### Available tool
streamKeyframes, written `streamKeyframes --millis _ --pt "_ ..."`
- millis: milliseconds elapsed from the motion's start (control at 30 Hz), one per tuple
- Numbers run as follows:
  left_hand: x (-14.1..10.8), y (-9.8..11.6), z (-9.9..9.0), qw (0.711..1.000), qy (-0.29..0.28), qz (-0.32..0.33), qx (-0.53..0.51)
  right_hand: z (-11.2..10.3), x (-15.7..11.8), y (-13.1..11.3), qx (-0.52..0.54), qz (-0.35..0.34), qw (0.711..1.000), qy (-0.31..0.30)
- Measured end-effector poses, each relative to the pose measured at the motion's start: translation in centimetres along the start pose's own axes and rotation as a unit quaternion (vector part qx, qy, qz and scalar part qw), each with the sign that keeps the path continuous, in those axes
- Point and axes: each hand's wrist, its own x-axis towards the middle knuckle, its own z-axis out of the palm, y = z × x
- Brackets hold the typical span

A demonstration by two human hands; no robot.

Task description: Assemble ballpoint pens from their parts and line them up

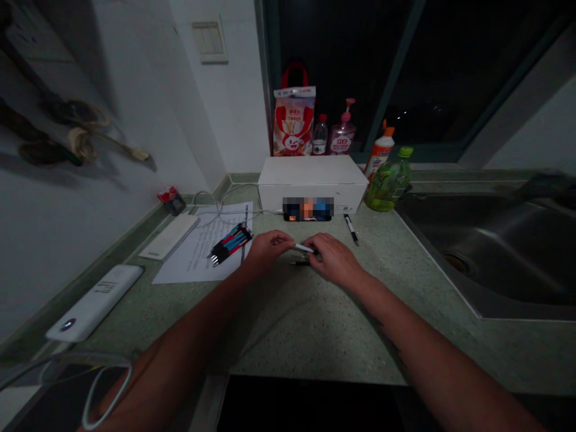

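- The left hand and right hand are both closed narrowly, holding a white pen barrel between them, in front of the white cardboard box.
- A dark pen part lies just under the barrel, also in front of the box.
- A bundle of pens rests on a printed paper sheet, front-left of the box.
- A black pen lies front-right of the box.

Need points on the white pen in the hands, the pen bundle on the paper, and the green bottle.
white pen (pixel 304 248): head view, on its exposed barrel.
pen bundle (pixel 230 242): head view, on the middle of the bundle.
green bottle (pixel 389 183): head view, on its body.
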Motion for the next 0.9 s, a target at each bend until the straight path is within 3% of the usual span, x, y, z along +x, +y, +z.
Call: streamKeyframes --millis 133,233,300,400,533,633,767,900 --pt "0.2 -0.6 0.7 0.999 -0.012 0.007 -0.036 0.2 -0.1 -0.1 0.002 -0.02 1.0 -0.007" --pt "0.3 -1.3 0.8 0.999 -0.024 0.018 -0.013 0.3 0.0 0.3 0.017 0.029 0.999 0.028" --pt "0.3 -1.7 0.6 0.996 -0.038 0.048 0.069 0.4 0.1 0.7 0.055 0.081 0.993 0.071" --pt "0.2 -1.8 0.4 0.967 -0.075 0.108 0.219 0.6 0.3 1.3 0.127 0.14 0.974 0.124" --pt "0.1 -1.4 0.8 0.935 -0.109 0.13 0.312 0.8 0.5 1.6 0.171 0.152 0.961 0.154" --pt "0.1 -1.0 1.1 0.931 -0.1 0.125 0.327 0.5 0.5 1.9 0.156 0.156 0.962 0.161" --pt "0.1 -0.8 0.7 0.953 -0.07 0.106 0.276 -0.5 0.2 2.8 0.09 0.172 0.968 0.159" --pt "0.1 -0.4 -0.4 0.966 -0.018 0.102 0.236 -1.1 -0.2 3.7 0.009 0.135 0.978 0.158"
